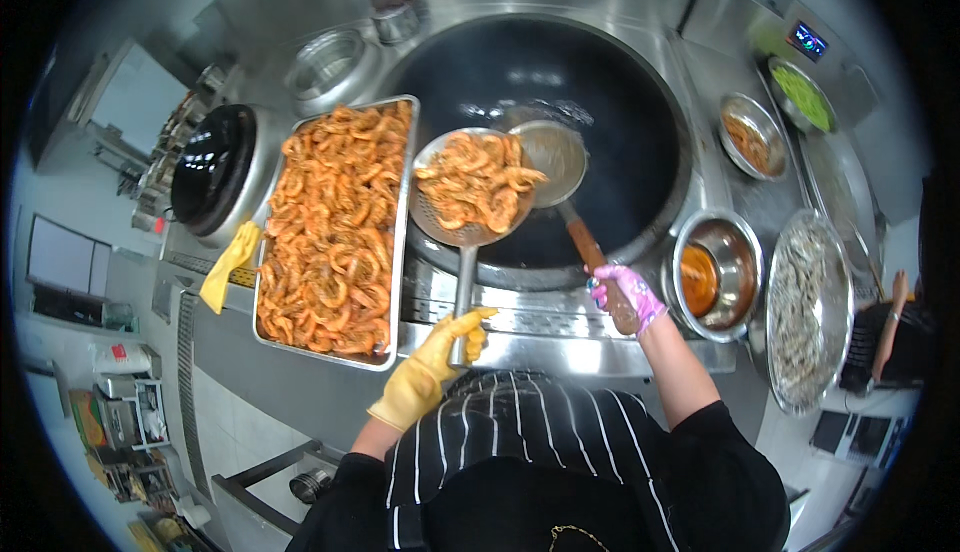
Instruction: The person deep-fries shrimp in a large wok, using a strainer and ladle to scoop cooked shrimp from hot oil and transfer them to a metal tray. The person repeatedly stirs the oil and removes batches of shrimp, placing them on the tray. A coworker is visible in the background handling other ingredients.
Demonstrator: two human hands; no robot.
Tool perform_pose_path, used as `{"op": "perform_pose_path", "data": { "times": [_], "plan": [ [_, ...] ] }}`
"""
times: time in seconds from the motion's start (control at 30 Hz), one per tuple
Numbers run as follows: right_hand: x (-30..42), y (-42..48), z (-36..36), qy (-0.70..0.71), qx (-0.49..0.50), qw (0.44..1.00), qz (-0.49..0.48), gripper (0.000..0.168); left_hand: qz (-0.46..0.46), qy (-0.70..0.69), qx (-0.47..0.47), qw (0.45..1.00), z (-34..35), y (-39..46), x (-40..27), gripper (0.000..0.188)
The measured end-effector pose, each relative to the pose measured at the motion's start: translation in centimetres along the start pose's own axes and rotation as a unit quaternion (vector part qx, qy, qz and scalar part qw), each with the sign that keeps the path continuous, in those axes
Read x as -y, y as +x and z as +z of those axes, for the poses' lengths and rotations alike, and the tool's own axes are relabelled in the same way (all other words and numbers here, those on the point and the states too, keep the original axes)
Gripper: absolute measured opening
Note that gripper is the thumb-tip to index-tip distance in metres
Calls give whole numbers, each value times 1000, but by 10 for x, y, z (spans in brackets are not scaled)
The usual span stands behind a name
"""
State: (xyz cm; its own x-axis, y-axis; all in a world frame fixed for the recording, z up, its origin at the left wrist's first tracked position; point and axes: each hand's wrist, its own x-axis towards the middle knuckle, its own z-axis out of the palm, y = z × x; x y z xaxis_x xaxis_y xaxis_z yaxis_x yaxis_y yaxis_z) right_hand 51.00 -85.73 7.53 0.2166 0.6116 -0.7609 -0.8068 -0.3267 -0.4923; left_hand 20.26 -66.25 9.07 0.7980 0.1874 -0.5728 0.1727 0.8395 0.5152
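My left hand (442, 360), in a yellow rubber glove, grips the metal handle of a perforated skimmer (439, 231). Cooked shrimp (480, 177) lie heaped in the skimmer, over the left rim of a large black wok (622, 131). A pink patterned glove covers my right hand (626, 297), which is closed on the wooden handle of a ladle (555, 162). The ladle's bowl is over the wok, close against the skimmer's right edge. Left of the wok, a rectangular metal tray (400, 274) holds a deep layer of cooked shrimp.
A yellow glove (229, 267) lies left of the tray, near a dark round lid (214, 169). On the right stand a metal bowl with an orange container inside (739, 252), an oval basin of raw shrimp (844, 289) and smaller bowls. A person's forearm (887, 334) shows at far right.
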Motion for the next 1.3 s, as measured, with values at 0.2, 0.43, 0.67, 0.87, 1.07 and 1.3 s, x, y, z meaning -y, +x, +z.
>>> {"op": "perform_pose_path", "data": {
  "times": [0.2, 0.43, 0.67, 0.87, 1.07, 1.3],
  "plan": [
    [22, -95, -8, 32, -42, 988, -145, 27, -9, 17, -43, 999, 17, 3, 18, 43],
    [-24, -133, -28, 76, -91, 982, -145, 37, -54, -40, 56, 996, 3, -1, 18, 53],
    [-35, -134, -5, 93, -103, 980, -142, 37, -77, -75, 48, 993, 1, 2, 15, 52],
    [-37, -181, 26, -40, -111, 970, -211, 46, -93, -63, 23, 993, 3, 13, 10, 45],
    [-67, -213, 64, -139, -165, 964, -158, 66, -97, -82, 0, 992, 6, 23, 5, 41],
    [-68, -208, 88, -237, -181, 931, -212, 69, -105, -56, 12, 993, 4, 22, 2, 44]
  ]
}}
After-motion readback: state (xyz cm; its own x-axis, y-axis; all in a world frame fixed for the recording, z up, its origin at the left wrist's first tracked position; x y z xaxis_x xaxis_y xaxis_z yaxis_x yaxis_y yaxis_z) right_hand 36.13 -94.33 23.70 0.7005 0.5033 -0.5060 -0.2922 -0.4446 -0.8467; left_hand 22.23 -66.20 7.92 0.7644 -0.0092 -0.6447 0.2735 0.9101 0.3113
